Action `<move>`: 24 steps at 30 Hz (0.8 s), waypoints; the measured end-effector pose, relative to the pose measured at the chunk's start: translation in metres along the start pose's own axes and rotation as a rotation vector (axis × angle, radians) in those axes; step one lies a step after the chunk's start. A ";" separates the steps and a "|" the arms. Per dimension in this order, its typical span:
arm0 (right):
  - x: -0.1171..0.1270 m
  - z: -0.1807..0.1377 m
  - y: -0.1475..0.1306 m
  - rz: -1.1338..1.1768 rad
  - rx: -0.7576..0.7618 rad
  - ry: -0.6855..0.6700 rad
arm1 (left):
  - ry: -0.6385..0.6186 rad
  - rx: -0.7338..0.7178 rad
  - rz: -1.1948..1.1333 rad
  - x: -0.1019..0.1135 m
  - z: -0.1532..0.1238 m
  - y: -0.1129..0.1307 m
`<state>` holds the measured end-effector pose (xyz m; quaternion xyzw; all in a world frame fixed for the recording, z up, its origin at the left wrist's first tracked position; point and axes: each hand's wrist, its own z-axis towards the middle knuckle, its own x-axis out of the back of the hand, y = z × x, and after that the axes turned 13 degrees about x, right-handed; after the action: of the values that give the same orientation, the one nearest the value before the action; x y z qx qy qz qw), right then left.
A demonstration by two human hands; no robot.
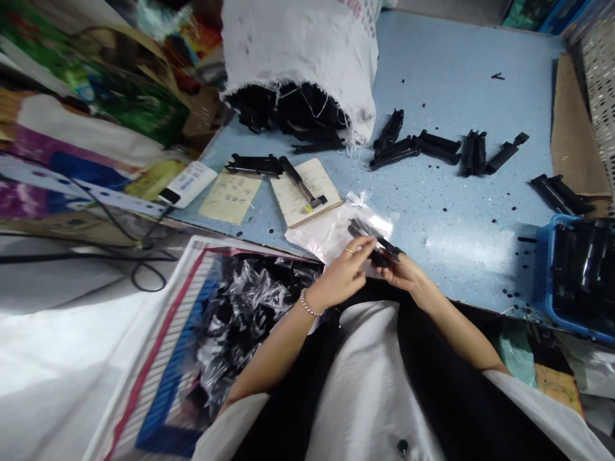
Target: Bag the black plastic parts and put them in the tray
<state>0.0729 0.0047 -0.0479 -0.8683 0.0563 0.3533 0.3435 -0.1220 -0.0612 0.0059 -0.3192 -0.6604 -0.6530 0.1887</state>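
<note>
My right hand [402,271] is closed around one end of a long black plastic part [391,248] just above the table's front edge. My left hand [340,276], with a ring and a beaded bracelet, meets the same part from the other side, its fingers bent and pressed against it. The fingers hide much of the part's middle. Under and behind it lies a clear plastic bag [317,238]. Beyond that, a small worn pad [302,186] carries another black part [298,179] with a rod and a wider end.
A white woven sack [300,45] spills black parts at the back. Several similar parts [439,147] lie across the blue table [461,77]. A blue basket [545,269] of parts stands right. Below left, a crate [175,358] holds bagged black pieces. A yellow note [229,197] lies left.
</note>
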 end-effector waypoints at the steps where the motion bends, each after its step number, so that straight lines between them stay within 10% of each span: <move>1: -0.003 0.005 0.000 -0.091 0.114 0.024 | -0.016 -0.024 0.016 -0.005 -0.004 0.003; 8: -0.019 0.014 0.014 -0.594 0.516 0.020 | 0.158 0.025 0.069 -0.025 -0.006 -0.009; 16: -0.022 -0.004 0.002 -0.698 0.365 -0.293 | 0.406 -0.048 0.096 0.019 -0.025 0.003; 20: -0.015 0.004 -0.011 -1.255 0.837 -0.213 | 0.479 0.257 0.125 0.081 -0.079 -0.007; 24: -0.006 0.026 -0.001 -1.639 1.030 -0.311 | 0.215 0.701 0.230 0.110 -0.131 -0.081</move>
<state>0.0540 0.0207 -0.0569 -0.3260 -0.4627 0.0479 0.8230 -0.2778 -0.1656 0.0289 -0.2369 -0.7798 -0.3921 0.4267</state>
